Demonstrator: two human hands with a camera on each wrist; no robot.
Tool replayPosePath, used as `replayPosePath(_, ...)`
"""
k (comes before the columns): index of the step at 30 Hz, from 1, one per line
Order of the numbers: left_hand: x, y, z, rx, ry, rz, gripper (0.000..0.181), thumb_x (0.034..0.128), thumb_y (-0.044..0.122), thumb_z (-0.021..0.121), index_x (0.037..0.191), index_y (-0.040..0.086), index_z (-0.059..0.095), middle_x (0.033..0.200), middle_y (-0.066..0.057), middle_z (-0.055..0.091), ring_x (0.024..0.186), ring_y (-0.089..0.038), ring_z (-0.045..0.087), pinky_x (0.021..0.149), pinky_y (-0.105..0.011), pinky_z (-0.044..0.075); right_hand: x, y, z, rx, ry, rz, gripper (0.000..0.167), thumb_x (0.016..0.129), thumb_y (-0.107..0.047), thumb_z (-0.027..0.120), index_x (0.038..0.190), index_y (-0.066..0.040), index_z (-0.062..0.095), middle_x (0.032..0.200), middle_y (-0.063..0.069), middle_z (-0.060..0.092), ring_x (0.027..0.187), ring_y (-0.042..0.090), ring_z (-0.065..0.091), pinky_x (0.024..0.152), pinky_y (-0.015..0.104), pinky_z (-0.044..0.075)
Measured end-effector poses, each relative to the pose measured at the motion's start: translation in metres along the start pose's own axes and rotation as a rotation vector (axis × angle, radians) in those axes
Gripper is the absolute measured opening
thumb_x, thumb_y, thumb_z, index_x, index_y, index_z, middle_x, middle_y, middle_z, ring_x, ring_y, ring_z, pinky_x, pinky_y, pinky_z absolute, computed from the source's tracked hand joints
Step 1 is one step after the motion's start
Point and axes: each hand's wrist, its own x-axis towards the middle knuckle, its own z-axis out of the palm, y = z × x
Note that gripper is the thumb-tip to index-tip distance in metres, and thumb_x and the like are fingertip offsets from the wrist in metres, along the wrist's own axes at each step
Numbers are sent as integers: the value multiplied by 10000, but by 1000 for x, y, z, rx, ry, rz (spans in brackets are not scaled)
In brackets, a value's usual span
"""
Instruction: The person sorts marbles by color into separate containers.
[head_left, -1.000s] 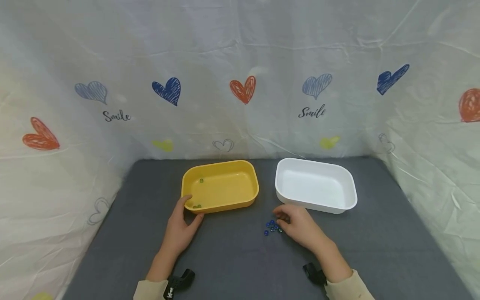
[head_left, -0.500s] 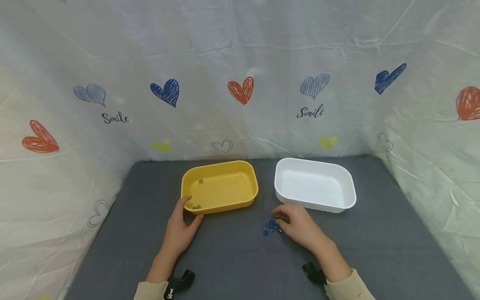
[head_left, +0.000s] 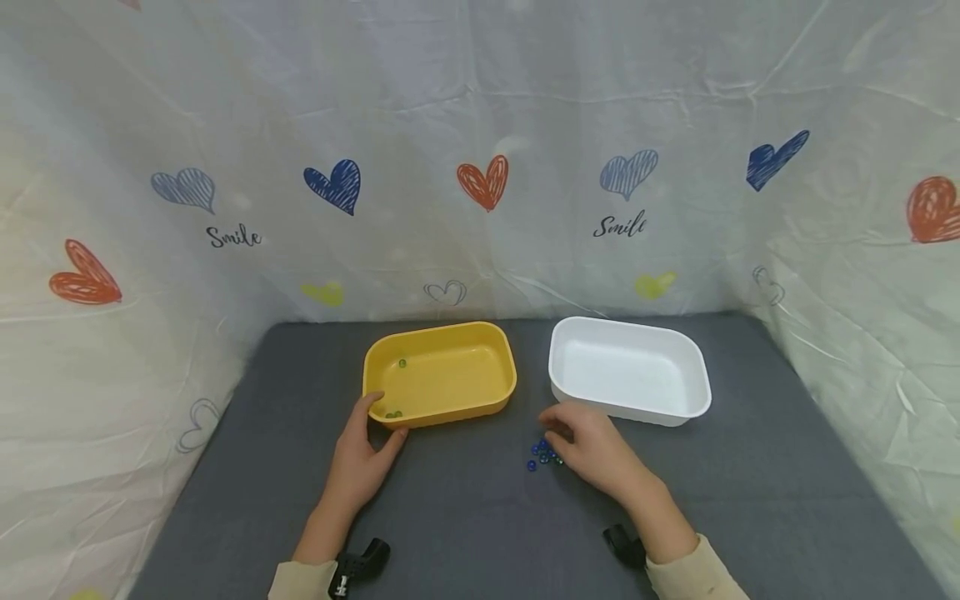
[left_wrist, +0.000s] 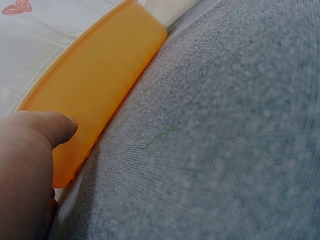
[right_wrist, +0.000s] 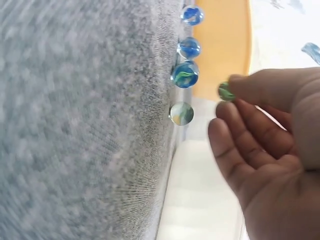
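Your right hand [head_left: 592, 450] pinches a green marble [right_wrist: 225, 91] above the table [head_left: 465, 525], near the blue marbles [right_wrist: 189, 48]. Your left hand [head_left: 358, 467] grips the yellow tray [head_left: 450, 375] by its near-left corner. Marble: likely light, hard, slippery; pinch across its middle.

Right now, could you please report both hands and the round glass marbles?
Left hand gripping yellow plastic tray. Right hand pinching green glass marble, lifted. Blue glass marbles loose on grey cloth. No obstruction visible.
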Motion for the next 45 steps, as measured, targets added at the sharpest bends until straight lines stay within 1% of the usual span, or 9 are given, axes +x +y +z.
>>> replayPosePath(6, 0, 1, 0, 0, 0, 4, 741, 1035, 282, 806, 1635, 150, 392, 1701, -163, 413, 1562, -399, 407, 1201, -652, 388, 5, -6, 0, -29, 52, -68, 246, 923, 27, 833, 1151, -60, 800, 1083, 5, 780, 974, 177, 742, 848, 409, 631)
replayPosePath(12, 0, 1, -1, 0, -2, 3, 736, 1040, 298, 800, 1635, 160, 388, 1705, -167, 404, 1571, -399, 393, 1212, -652, 374, 15, -12, -1, -32, 68, -117, 233, 923, 14, 843, 1137, -71, 804, 1082, -3, 777, 986, 165, 732, 865, 396, 624)
replayPosePath(20, 0, -1, -2, 5, 6, 6, 738, 1042, 317, 796, 1636, 149, 391, 1702, -173, 406, 1569, -407, 394, 1212, -661, 370, 35, -27, -6, 28, 77, -152, 237, 938, 11, 834, 1141, -108, 804, 1095, -1, 783, 987, 158, 734, 868, 378, 626)
replayPosePath(25, 0, -1, -2, 2, 4, 10, 741, 1040, 312, 800, 1637, 153, 392, 1698, -178, 410, 1562, -408, 404, 1204, -660, 379, 49, -36, -5, 74, 62, -156, 219, 970, -2, 806, 1178, -70, 799, 1132, 25, 781, 1023, 191, 739, 904, 404, 624)
replayPosePath(28, 0, -1, -1, 3, 3, 14, 742, 1037, 300, 804, 1637, 150, 394, 1695, -179, 414, 1559, -411, 407, 1199, -661, 384, 55, -38, -2, 99, 55, -142, 211, 976, -2, 799, 1182, -48, 797, 1143, 29, 778, 1022, 197, 742, 904, 404, 627)
replayPosePath(31, 0, -1, -1, 4, 4, 20, 742, 1036, 287, 806, 1638, 150, 393, 1695, -177, 413, 1558, -411, 409, 1195, -661, 389, 61, -39, 2, 118, 72, -117, 195, 973, -10, 803, 1166, -39, 802, 1133, 20, 779, 1001, 182, 744, 891, 394, 629)
replayPosePath(35, 0, -2, -1, 1, 7, 23, 742, 1033, 273, 810, 1636, 158, 394, 1692, -175, 418, 1549, -413, 420, 1183, -665, 399, 70, -41, 6, 181, 92, -71, 171, 985, -43, 802, 1156, -36, 805, 1115, 14, 783, 993, 166, 743, 897, 403, 626)
replayPosePath(41, 1, -2, -2, -1, 4, 20, 746, 1032, 271, 811, 1638, 146, 393, 1691, -177, 419, 1550, -407, 420, 1188, -661, 397, 81, -45, 12, 305, 64, -2, 176, 1001, -65, 789, 1172, -23, 795, 1121, 43, 789, 989, 164, 735, 901, 407, 627)
replayPosePath(45, 1, -1, -1, -7, 1, 14, 748, 1034, 268, 809, 1640, 136, 390, 1697, -173, 412, 1563, -401, 404, 1205, -655, 381, 86, -45, 16, 317, 50, 15, 174, 1004, -78, 786, 1171, -28, 797, 1105, 24, 789, 969, 148, 723, 887, 401, 619)
